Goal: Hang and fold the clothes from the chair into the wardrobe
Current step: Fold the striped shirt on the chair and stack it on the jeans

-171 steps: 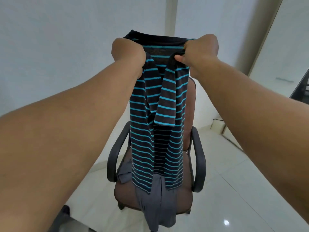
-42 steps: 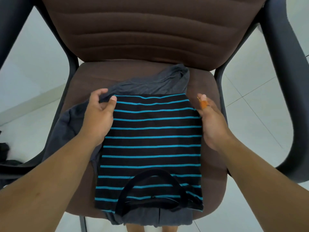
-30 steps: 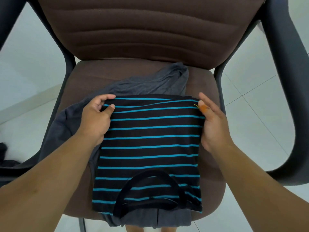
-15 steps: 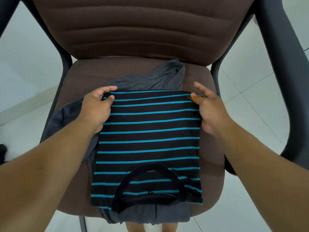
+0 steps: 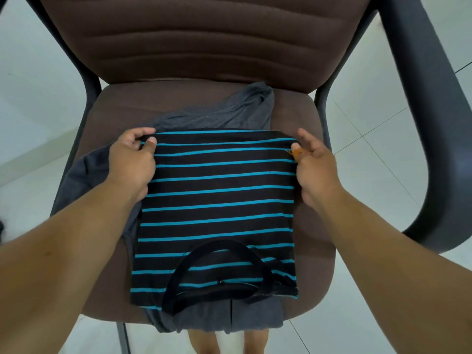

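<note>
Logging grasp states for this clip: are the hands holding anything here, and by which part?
Both hold the striped shirt: the left hand pinches its far left corner, the right hand its far right corner.

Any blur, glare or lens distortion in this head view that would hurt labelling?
Head view: striped shirt and both hands are sharp under soft, even light; wide-angle bending curves the right armrest, which is smeared; no glare on the floor tiles.
</note>
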